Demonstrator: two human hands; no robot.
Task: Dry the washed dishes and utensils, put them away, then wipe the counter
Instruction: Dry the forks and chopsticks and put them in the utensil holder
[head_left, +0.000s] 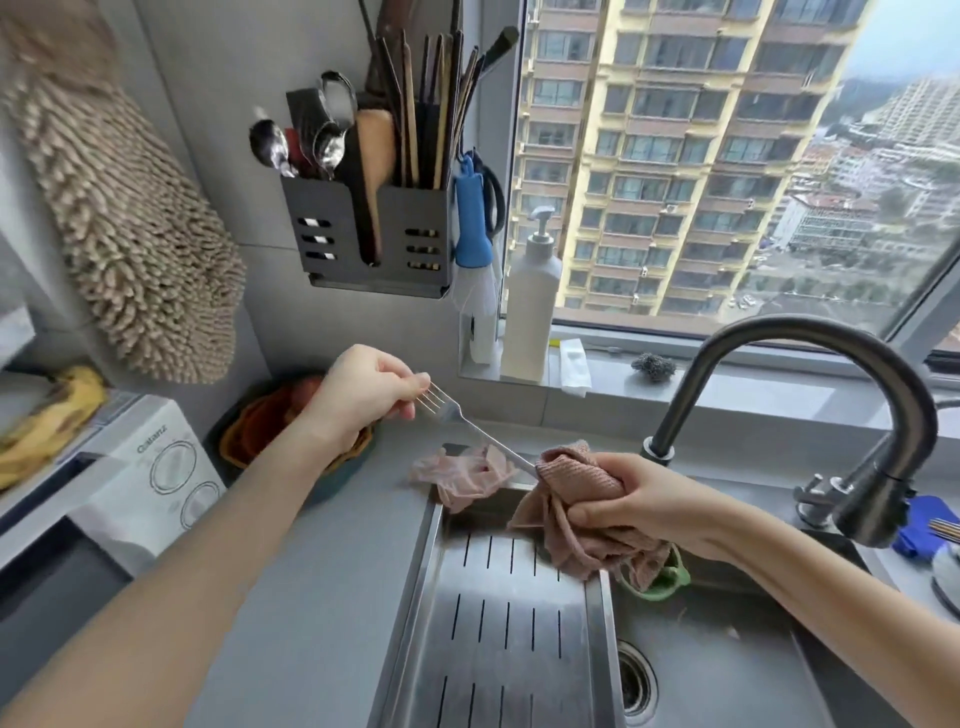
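Note:
My left hand (366, 392) pinches the tines of a steel fork (467, 423) above the counter behind the sink. The fork's handle slants down to the right into a bunched pink cloth (582, 486), which my right hand (639, 501) grips around it. The cloth's loose end hangs over the slotted steel drain tray (493, 623) in the sink. On the wall above hangs a dark utensil holder (363, 234) with spoons, a wooden spatula and several chopsticks.
A curved faucet (810, 395) arches at the right. A thin pink glove (462, 475) lies at the sink's back corner. Stacked coloured bowls (260, 431) stand behind my left wrist, with a white microwave (150, 467) to their left. A soap bottle (530, 301) stands on the sill.

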